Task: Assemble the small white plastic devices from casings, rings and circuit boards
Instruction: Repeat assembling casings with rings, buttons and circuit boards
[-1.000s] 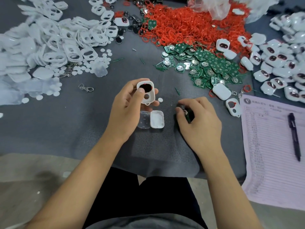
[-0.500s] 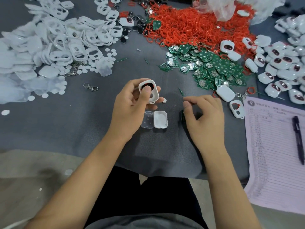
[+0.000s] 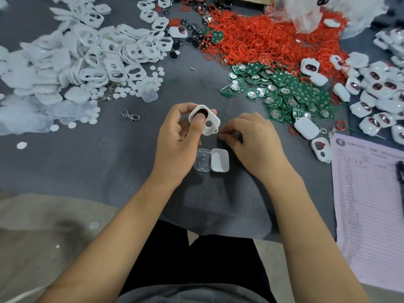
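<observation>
My left hand [image 3: 177, 138] grips a white casing half [image 3: 207, 123] above the grey mat, thumb pressing on the dark insert in its upper opening. My right hand [image 3: 255, 138] rests on the mat just right of it, its fingers curled round a small dark part [image 3: 238, 135] that is mostly hidden. Below the hands lie a clear plastic piece [image 3: 202, 160] and a white back cover [image 3: 220, 160] side by side. Green circuit boards [image 3: 284, 92] are heaped to the right, red rings [image 3: 262, 40] behind them, empty white casings [image 3: 98, 55] at the left.
Finished white devices [image 3: 376, 90] pile up at the far right. A printed paper sheet [image 3: 369, 204] with a pen [image 3: 400, 169] lies at the right edge. A metal clasp [image 3: 130, 115] and small white discs [image 3: 87, 110] lie left of my hands. The mat's front edge [image 3: 87, 191] runs close to my lap.
My left hand has turned the casing and shifted its thumb onto the upper opening. My right hand has moved left toward the casing, fingers closing on the small dark part.
</observation>
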### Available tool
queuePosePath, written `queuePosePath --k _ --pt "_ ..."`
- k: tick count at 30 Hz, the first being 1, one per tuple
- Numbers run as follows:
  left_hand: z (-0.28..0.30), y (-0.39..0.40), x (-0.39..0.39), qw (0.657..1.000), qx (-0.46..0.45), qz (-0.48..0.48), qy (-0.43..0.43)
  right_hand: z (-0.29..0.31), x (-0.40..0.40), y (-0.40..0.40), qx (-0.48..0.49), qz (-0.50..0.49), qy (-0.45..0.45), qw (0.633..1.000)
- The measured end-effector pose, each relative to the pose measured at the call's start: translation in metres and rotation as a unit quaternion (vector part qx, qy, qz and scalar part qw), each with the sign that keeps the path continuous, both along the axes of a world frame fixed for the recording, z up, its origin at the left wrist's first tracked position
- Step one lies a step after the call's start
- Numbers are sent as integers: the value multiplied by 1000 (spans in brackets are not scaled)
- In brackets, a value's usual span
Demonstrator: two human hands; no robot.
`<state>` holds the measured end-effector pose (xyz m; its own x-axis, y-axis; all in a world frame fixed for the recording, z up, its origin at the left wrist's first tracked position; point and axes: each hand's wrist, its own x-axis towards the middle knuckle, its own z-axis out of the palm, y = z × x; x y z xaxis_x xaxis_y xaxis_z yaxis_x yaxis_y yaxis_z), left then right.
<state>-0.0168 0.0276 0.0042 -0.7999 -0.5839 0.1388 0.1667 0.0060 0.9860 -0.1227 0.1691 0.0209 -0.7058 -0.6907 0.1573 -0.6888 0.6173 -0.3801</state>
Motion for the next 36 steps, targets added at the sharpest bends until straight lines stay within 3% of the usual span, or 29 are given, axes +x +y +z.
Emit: queuePosePath --k 8,11,14,18,22,26,28,36 --pt "0 0 0 997 71 19 0 4 1 11 58 -101 -29 993" --pt "0 0 0 996 90 -13 0 1 -3 13 -91 -79 -112 986" --pt "0 -1 0 996 89 -20 -8 0 -1 8 -292 -76 -231 925" --pt "-1 0 -1 996 86 -16 -15 -3 3 -2 -392 -54 -305 866" --pt "-2 1 -1 997 75 -14 -24 -9 10 -5 -422 -35 -269 865" --pt "-3 2 -1 999 35 -20 -31 -18 15 4 -368 -43 -89 924" --pt "-4 2 -1 999 -4 -16 -46 -21 18 6 -359 -52 -31 931" --pt "-4 0 0 997 -38 -16 -63 -19 22 1 -397 -61 -97 911"
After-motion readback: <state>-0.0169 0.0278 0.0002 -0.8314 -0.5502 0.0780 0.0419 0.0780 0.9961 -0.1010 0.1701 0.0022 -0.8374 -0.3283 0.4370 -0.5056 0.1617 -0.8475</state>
